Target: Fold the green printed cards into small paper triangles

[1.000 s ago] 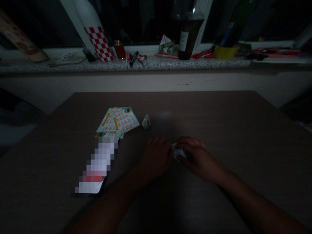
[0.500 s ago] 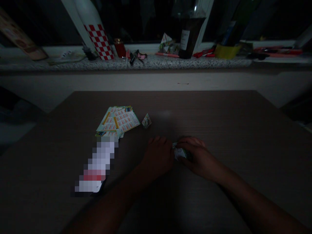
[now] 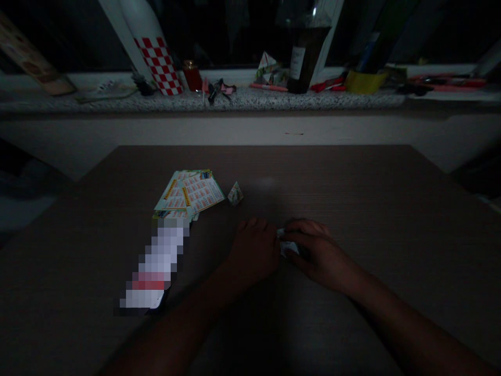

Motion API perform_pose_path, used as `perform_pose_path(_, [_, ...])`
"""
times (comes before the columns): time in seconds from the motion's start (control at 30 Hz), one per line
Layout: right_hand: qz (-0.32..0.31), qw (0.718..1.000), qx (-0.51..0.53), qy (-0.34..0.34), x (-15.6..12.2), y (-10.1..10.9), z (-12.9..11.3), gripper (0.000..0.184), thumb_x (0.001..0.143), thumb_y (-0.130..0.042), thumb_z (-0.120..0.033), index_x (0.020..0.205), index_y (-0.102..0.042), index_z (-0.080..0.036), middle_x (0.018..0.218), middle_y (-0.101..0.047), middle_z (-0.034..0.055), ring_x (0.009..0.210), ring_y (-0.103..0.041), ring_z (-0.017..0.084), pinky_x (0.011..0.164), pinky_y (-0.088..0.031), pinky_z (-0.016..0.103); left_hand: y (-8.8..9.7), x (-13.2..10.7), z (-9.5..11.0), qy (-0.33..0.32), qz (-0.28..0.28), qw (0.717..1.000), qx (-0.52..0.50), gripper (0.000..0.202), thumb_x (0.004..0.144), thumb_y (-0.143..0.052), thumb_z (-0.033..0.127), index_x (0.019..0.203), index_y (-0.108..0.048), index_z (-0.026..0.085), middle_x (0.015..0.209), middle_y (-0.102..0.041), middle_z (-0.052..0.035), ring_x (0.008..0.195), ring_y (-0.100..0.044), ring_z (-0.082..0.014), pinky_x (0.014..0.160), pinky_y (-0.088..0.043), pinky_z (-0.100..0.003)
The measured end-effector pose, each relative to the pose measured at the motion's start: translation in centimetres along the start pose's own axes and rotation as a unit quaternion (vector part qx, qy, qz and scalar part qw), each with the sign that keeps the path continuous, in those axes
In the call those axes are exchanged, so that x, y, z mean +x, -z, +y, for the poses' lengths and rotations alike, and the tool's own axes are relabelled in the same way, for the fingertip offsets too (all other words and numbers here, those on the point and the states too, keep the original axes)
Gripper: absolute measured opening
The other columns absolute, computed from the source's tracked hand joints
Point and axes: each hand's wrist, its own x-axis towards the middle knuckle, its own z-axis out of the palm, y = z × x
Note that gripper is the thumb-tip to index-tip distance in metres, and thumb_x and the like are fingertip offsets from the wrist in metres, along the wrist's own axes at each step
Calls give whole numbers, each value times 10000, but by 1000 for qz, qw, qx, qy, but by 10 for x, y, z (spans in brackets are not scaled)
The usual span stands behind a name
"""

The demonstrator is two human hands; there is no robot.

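A small piece of printed paper (image 3: 290,247), apparently folded, lies on the table between my two hands, mostly covered by them. My left hand (image 3: 255,248) is closed with its fingers curled at the paper's left end. From the right, my right hand (image 3: 319,249) pinches the same paper between thumb and fingers. Beyond my left hand stands a small folded paper pyramid (image 3: 235,194). To its left, several printed paper sheets (image 3: 201,192) lie fanned and overlapping. A phone (image 3: 160,263) with a pixelated bright screen touches their near edge.
The dark wooden table (image 3: 352,177) ends at a wall under a stone windowsill (image 3: 242,102). On the sill stand a red-and-white checked bottle (image 3: 160,65), a dark labelled bottle (image 3: 305,60), a yellow roll (image 3: 364,82) and pens. The light is dim.
My right fingers have shifted slightly over the paper, and its visible part looks a little different. My left hand, the sheets, the pyramid and the phone stay in place.
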Motion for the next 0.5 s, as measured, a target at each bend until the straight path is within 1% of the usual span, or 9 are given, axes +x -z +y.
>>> perform_pose_path(0.13, [30, 999, -9, -18, 5, -6, 0, 153, 831, -656, -243, 973, -711, -260, 1055, -661, 47, 1036, -573, 245, 916, -397, 430, 0, 0, 0, -8, 2, 1000, 0, 206, 918, -421, 283, 918, -589, 163, 952, -605, -95, 931, -534, -267, 795, -388, -415])
perform_pose_path(0.23, [24, 999, -10, -18, 7, -6, 1, 127, 814, -680, -248, 936, -713, -262, 1044, -666, 41, 1025, -579, 244, 915, -395, 435, -1, 0, -1, -10, 10, 1000, 3, 211, 923, -411, 280, 920, -588, 165, 953, -604, -94, 925, -535, -268, 788, -389, -417])
perform_pose_path(0.3, [11, 1000, -7, -13, 6, -4, 3, 175, 794, -695, -233, 965, -708, -270, 1068, -660, 39, 1041, -575, 246, 918, -397, 437, 0, 0, 0, -10, 12, 1000, 5, 213, 923, -410, 282, 920, -589, 166, 952, -604, -94, 922, -536, -270, 782, -391, -418])
perform_pose_path(0.43, [-10, 1000, 1, -1, 3, 1, 6, 331, 740, -722, -185, 1055, -690, -280, 1148, -634, 45, 1101, -553, 257, 956, -385, 454, 0, 0, 0, -4, 7, 1000, 4, 201, 914, -425, 272, 911, -593, 160, 949, -609, -96, 928, -540, -267, 793, -392, -415])
perform_pose_path(0.5, [-17, 1000, 4, 0, 2, 2, 7, 363, 741, -710, -172, 1084, -681, -286, 1166, -628, 45, 1116, -545, 258, 964, -383, 459, 0, 0, 0, -5, 7, 1000, 3, 202, 913, -426, 271, 911, -594, 159, 952, -610, -98, 933, -541, -266, 797, -392, -414])
